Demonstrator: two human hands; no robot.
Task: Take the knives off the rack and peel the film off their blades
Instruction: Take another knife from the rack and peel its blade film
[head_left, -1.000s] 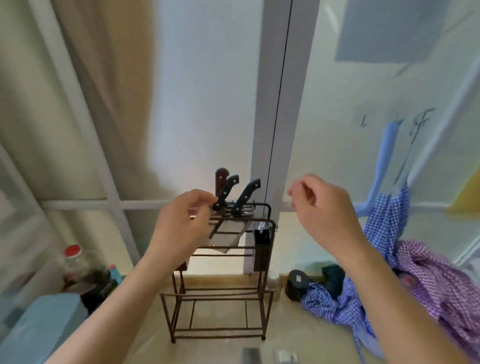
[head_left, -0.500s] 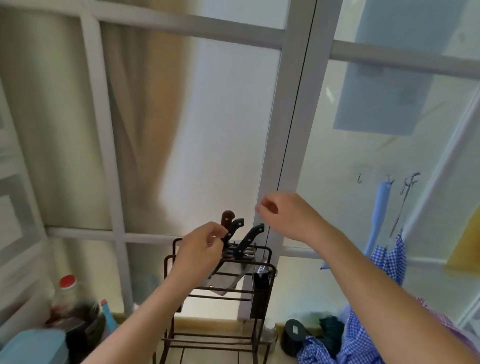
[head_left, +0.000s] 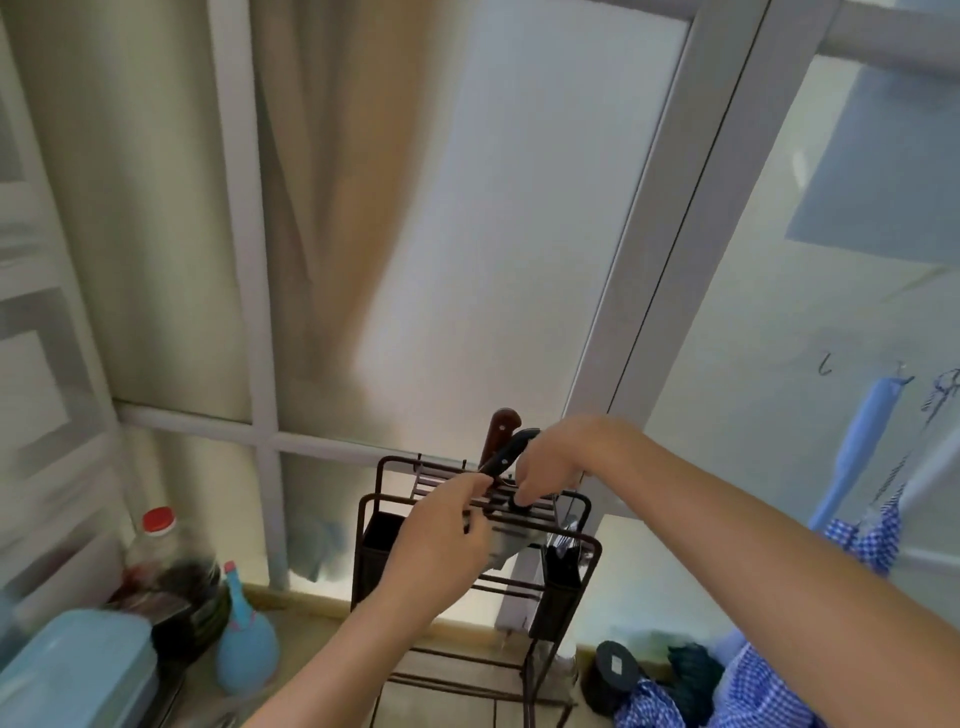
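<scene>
Two bare forearms reach in from the bottom edge toward a dark wire rack (head_left: 370, 525) standing on the bench (head_left: 311, 654) before a frosted window. The left hand (head_left: 441, 540) sits nearest, fingers curled in front of the rack's top rails; its fingertips pinch together at the base of a black-handled knife (head_left: 511, 449), though whether that grip has hold of the handle or only touches it cannot be told. Just beyond, the right hand (head_left: 550, 467) curls over the next handle along (hidden almost wholly under the fingers), a closed grip that appears to be on a second black handle. Behind both, a brown-handled knife (head_left: 500, 431) stands upright in its slot, untouched. Broad blades (head_left: 511, 540) hang below the rails, still seated in the rack.

By this evidence the job is at its opening step: no knife is yet clear of the rack and no film can be seen lifted or discarded. All the visible knives remain to be drawn out and stripped.

Off to the left stand a red-capped bottle (head_left: 156, 540) and a blue spray bottle (head_left: 244, 639); checked cloth (head_left: 753, 680) lies right.
</scene>
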